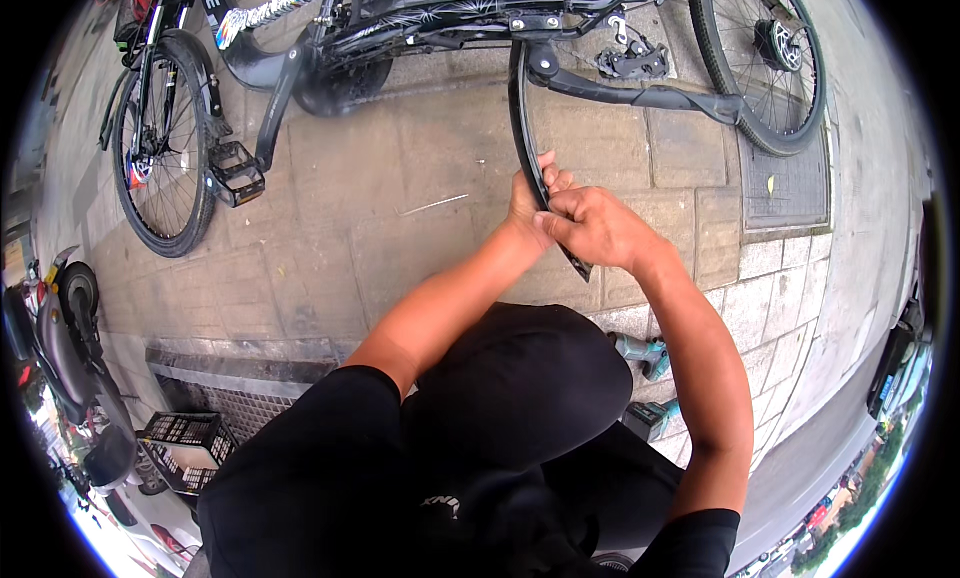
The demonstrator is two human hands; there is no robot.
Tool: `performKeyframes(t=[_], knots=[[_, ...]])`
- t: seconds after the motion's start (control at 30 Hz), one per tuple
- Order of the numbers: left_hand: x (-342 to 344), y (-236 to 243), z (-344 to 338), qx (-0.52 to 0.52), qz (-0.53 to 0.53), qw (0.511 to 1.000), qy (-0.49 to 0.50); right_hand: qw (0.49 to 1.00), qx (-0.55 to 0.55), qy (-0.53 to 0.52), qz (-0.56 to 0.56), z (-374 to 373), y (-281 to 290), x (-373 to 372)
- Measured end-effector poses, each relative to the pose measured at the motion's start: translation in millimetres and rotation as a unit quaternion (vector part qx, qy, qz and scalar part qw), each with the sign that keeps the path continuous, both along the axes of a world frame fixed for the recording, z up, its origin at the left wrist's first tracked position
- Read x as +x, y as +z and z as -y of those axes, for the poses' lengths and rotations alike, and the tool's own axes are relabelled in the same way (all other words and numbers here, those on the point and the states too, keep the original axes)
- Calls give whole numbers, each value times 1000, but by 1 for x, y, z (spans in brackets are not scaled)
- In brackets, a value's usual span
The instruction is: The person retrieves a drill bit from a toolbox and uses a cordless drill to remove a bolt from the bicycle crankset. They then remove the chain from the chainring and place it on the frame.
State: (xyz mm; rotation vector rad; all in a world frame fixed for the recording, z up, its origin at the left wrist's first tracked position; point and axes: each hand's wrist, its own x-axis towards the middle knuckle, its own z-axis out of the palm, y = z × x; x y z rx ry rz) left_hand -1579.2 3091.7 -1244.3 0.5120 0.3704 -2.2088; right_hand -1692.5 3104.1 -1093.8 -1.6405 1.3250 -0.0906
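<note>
A long, curved black mudguard (pixel 518 108) comes down from the black bicycle frame (pixel 430 23) toward me, ending in a narrow tip. My left hand (pixel 527 206) is closed round its lower part, with fingertips showing on the far right side of it. Just beside that, my right hand (pixel 598 226) pinches the same stretch, thumb against my left hand. The tip of the mudguard sticks out below both hands. Above them are a rear derailleur (pixel 640 60) and a black arm-like frame part (pixel 640 96). Part of the grip is hidden behind my fingers.
A spoked wheel (pixel 765 63) stands at upper right, another wheel (pixel 160 148) and a pedal (pixel 237 173) at left. Teal-and-black power tools (pixel 650 356) lie near my right arm. A black crate (pixel 187 448) sits lower left. A thin white stick (pixel 435 204) lies on the paving.
</note>
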Motion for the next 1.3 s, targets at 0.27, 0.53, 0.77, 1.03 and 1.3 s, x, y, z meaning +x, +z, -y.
performKeyframes(t=[0.27, 0.53, 0.77, 1.03, 1.3], knots=[[5, 28, -6, 57, 33, 997, -31, 956, -114, 110, -245, 3, 25, 13], [11, 34, -1, 70, 144, 987, -14, 955, -140, 135, -225, 4, 16, 14], [15, 50, 2, 71, 235, 969, 36, 962, -95, 133, -220, 4, 9, 20], [33, 34, -11, 21, 317, 947, 39, 963, -107, 108, -221, -9, -7, 41], [4, 36, -10, 73, 175, 982, -3, 969, -43, 76, -231, 39, 21, 27]])
